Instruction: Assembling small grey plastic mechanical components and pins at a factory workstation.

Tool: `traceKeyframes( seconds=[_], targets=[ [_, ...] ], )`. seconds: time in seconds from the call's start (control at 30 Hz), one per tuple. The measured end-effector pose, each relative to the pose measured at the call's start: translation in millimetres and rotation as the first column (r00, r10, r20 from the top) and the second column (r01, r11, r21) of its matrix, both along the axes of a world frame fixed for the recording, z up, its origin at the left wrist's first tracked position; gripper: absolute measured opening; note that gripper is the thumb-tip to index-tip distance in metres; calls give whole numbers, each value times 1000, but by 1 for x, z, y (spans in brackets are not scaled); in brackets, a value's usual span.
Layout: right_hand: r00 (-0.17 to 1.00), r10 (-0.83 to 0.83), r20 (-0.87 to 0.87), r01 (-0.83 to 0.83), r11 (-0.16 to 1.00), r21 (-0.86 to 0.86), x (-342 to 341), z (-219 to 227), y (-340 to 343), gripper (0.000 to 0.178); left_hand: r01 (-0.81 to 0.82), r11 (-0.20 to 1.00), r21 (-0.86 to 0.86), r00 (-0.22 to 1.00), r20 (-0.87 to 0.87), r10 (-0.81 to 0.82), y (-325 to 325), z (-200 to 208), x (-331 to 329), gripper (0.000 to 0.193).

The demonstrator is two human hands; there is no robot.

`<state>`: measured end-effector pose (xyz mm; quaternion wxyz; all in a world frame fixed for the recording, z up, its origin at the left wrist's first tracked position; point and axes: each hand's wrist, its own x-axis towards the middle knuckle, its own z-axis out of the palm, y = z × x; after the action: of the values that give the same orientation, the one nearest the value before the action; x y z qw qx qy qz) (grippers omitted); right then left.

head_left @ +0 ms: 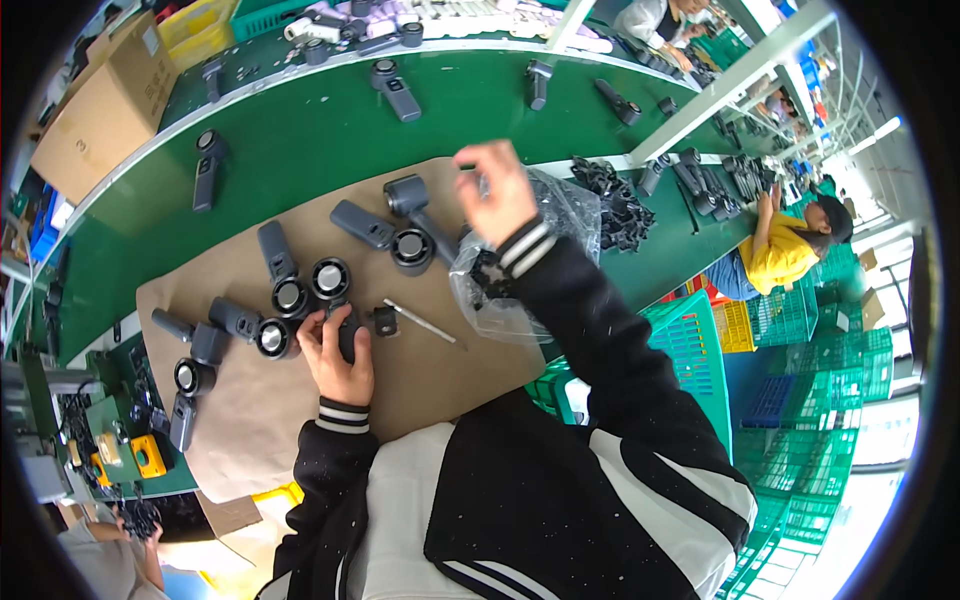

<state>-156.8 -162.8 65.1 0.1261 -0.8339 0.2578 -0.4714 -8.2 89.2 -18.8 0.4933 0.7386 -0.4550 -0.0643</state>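
My left hand (pixel 338 362) is closed around the handle of a dark grey handheld fan (pixel 330 279), whose round head points away from me. Over the far right part of the brown sheet, my right hand (pixel 497 195) is raised, slightly blurred, with curled fingers; what they may hold is too small to make out. Below its wrist lies a clear plastic bag (pixel 570 205) with small black parts inside. Several similar fans (pixel 412 250) lie around my left hand and farther off. Beside the held fan are a small black piece (pixel 385 320) and a thin white stick (pixel 420 321).
A brown sheet (pixel 430 375) covers the near green bench (pixel 300 140), where more fans lie along the far side. Black parts (pixel 615 205) are heaped right of the bag. A cardboard box (pixel 105 110) stands far left; a green crate (pixel 690 345) is by my right arm. Other people work nearby.
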Motion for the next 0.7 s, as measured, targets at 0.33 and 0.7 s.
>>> traceKeyframes(
  seconds=[0.33, 0.7],
  targets=[
    [342, -833, -435, 940, 302, 161, -201, -56, -341, 54, -17, 996, 82, 999, 37, 14, -3, 7, 0, 29],
    [150, -987, -50, 981, 142, 133, -349, -171, -521, 79, -143, 948, 283, 989, 85, 124, -9, 1, -4, 30]
  ],
)
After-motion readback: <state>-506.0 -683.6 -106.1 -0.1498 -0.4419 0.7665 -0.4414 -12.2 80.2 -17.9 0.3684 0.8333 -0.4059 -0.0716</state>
